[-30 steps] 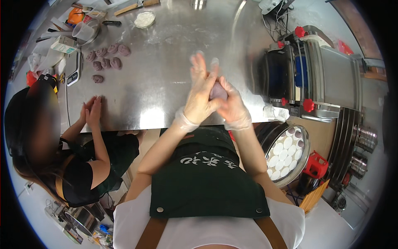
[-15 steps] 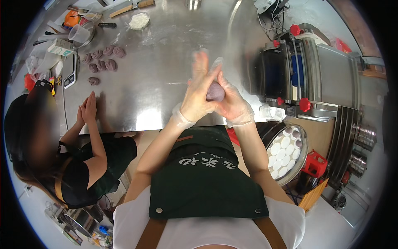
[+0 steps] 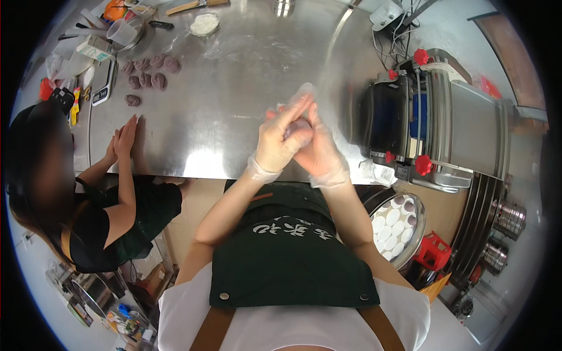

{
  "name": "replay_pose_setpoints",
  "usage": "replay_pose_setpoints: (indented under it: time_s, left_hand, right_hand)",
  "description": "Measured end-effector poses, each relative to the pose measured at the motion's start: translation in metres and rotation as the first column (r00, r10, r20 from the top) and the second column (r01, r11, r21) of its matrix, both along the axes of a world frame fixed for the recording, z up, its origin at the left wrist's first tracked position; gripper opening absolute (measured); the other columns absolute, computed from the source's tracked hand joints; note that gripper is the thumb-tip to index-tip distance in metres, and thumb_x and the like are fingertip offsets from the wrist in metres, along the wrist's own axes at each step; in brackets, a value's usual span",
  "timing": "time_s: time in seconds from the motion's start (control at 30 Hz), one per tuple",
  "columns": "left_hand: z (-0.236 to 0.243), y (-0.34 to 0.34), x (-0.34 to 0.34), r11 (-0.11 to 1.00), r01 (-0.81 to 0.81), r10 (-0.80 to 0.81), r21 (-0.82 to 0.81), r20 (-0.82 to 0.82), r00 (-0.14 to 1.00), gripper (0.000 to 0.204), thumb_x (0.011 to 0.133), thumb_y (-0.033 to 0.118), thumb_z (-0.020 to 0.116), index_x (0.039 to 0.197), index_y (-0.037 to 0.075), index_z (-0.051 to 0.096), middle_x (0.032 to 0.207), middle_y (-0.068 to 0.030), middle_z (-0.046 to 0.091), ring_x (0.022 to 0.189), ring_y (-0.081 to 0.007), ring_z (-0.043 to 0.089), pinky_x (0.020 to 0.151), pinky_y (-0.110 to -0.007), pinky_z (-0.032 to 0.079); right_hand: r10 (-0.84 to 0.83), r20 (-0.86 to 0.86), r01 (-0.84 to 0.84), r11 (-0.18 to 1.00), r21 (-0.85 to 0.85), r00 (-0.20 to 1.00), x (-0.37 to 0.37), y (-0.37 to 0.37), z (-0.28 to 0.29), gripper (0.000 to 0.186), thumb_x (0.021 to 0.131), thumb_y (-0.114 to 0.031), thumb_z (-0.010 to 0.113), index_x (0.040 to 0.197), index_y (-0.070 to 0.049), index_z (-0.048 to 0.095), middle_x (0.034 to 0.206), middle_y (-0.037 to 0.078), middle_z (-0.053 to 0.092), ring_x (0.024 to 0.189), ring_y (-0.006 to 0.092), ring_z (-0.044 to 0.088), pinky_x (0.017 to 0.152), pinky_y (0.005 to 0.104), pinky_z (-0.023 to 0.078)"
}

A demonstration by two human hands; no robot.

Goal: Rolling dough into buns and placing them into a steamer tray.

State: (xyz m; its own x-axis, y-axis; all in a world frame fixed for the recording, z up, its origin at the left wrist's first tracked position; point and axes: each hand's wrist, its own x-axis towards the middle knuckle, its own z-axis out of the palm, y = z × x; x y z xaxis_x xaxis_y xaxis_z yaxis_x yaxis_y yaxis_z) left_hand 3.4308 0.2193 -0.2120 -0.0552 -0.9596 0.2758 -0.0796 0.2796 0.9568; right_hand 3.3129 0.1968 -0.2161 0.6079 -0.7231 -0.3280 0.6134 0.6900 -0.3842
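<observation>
My left hand [image 3: 276, 141], in a clear plastic glove, is cupped over a purple dough ball [image 3: 298, 125], thumb lying across it. My right hand [image 3: 320, 153], also gloved, presses against the other side of the ball, so most of the dough is hidden between my palms. Both are raised over the front part of the steel table [image 3: 222, 117]. Several purple dough lumps [image 3: 140, 82] lie at the left of the table, beside a scale [image 3: 104, 82], and a bowl of white powder [image 3: 204, 23] sits at the back.
A co-worker [image 3: 120, 216] stands at my left, hands pressed together at the table edge. A steel machine with red knobs [image 3: 462, 123] occupies the right end. Below it are a round tray of white discs [image 3: 392, 228] and a red stool [image 3: 433, 251]. Tools and containers [image 3: 121, 36] crowd the back left.
My left hand's upright fingers have folded down over the dough ball, which is now more hidden. Both hands have shifted slightly left. The co-worker's hands remain pressed together.
</observation>
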Motion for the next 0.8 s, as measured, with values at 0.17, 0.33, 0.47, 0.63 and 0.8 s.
replay_pose_setpoints:
  time_s: [0.17, 0.33, 0.47, 0.63, 0.8]
  left_hand:
    - [-0.002, 0.003, -0.014, 0.961, -0.157, 0.187, 0.227, -0.113, 0.976, 0.054, 0.093, 0.026, 0.064, 0.139, 0.002, 0.052, 0.135, -0.0211, 0.058, 0.140, -0.0330, 0.042, 0.111, -0.040, 0.033]
    - [-0.006, 0.003, -0.008, 0.968, -0.239, 0.246, -0.072, 0.113, 0.963, 0.055, 0.095, 0.030, 0.062, 0.141, 0.002, 0.050, 0.134, -0.0224, 0.058, 0.136, -0.0314, 0.046, 0.106, -0.037, 0.040]
    - [-0.009, 0.011, -0.017, 0.956, -0.198, 0.271, 0.215, -0.401, 0.875, 0.047, 0.097, 0.022, 0.061, 0.139, 0.002, 0.052, 0.126, -0.0142, 0.067, 0.108, -0.0137, 0.064, 0.092, -0.026, 0.049]
    - [-0.010, 0.015, 0.010, 0.962, -0.117, 0.139, 0.247, -0.073, 0.988, 0.049, 0.094, 0.021, 0.064, 0.138, 0.002, 0.053, 0.124, -0.0201, 0.066, 0.108, -0.0218, 0.066, 0.092, -0.029, 0.049]
    - [-0.034, 0.023, 0.035, 0.988, -0.140, 0.150, -0.060, 0.216, 0.965, 0.045, 0.095, 0.022, 0.062, 0.135, 0.003, 0.056, 0.121, -0.0190, 0.067, 0.106, -0.0284, 0.067, 0.092, -0.032, 0.050]
  right_hand:
    - [-0.226, -0.038, 0.220, 0.969, -0.108, 0.973, 0.006, 0.013, 0.001, 0.046, 0.103, -0.030, 0.042, 0.138, -0.001, 0.045, 0.130, 0.009, 0.055, 0.121, 0.0232, 0.052, 0.107, 0.0417, 0.039]
    - [0.277, -0.038, -0.277, 0.961, -0.003, 0.960, -0.019, -0.011, -0.007, 0.055, 0.106, -0.045, 0.036, 0.135, 0.001, 0.047, 0.128, 0.010, 0.056, 0.121, 0.0231, 0.052, 0.105, 0.0386, 0.041]
    - [-0.157, -0.045, 0.152, 0.983, -0.107, 0.987, 0.007, 0.020, -0.018, 0.047, 0.105, -0.037, 0.040, 0.135, -0.001, 0.047, 0.132, 0.010, 0.054, 0.125, 0.0245, 0.050, 0.109, 0.0396, 0.038]
    - [-0.154, -0.020, 0.152, 0.984, -0.090, 0.988, 0.012, 0.022, -0.008, 0.057, 0.104, -0.039, 0.042, 0.143, 0.002, 0.038, 0.145, 0.016, 0.044, 0.137, 0.0289, 0.040, 0.115, 0.0413, 0.031]
    - [-0.015, -0.102, 0.018, 1.000, 0.022, 0.995, 0.025, 0.030, -0.029, 0.061, 0.104, -0.043, 0.040, 0.145, 0.003, 0.036, 0.146, 0.014, 0.044, 0.137, 0.0277, 0.040, 0.115, 0.0408, 0.031]
